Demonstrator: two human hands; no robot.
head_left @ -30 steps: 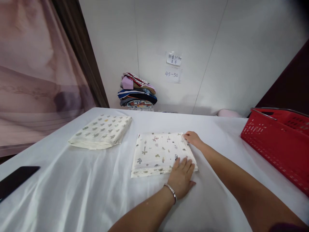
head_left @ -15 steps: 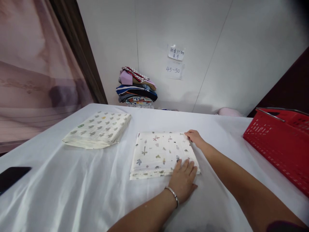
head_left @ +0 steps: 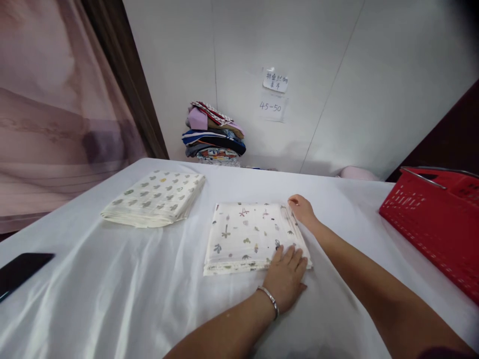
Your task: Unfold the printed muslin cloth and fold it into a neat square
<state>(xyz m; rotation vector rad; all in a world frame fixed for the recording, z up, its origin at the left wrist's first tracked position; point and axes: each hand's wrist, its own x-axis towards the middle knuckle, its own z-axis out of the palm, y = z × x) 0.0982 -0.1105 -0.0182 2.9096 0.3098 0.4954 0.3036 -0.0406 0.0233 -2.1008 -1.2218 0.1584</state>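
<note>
A folded white cloth [head_left: 239, 234] printed with small plants and starfish-like shapes lies flat in front of me. My left hand [head_left: 286, 279], with a silver bangle at the wrist, rests palm down on its near right corner, fingers stretched out. At the far right corner, my right hand [head_left: 302, 209] has its fingertips pinched together at the cloth's edge; the exact contact is hard to see. A second folded cloth [head_left: 157, 197], cream with grey-green cactus-like prints, lies to the left, apart from both hands.
A white sheet covers the table [head_left: 149, 289]. On the right stands a red plastic basket [head_left: 430, 234] with a metal handle. A black phone-like slab [head_left: 24, 271] lies at the left edge. Behind the table rises a stack of folded fabrics [head_left: 215, 132] against the wall, beneath paper signs [head_left: 275, 94].
My right hand has shifted slightly outward at the far right corner, and the layers along that edge look more spread. My left hand stays flat on the cloth. The view has moved slightly.
</note>
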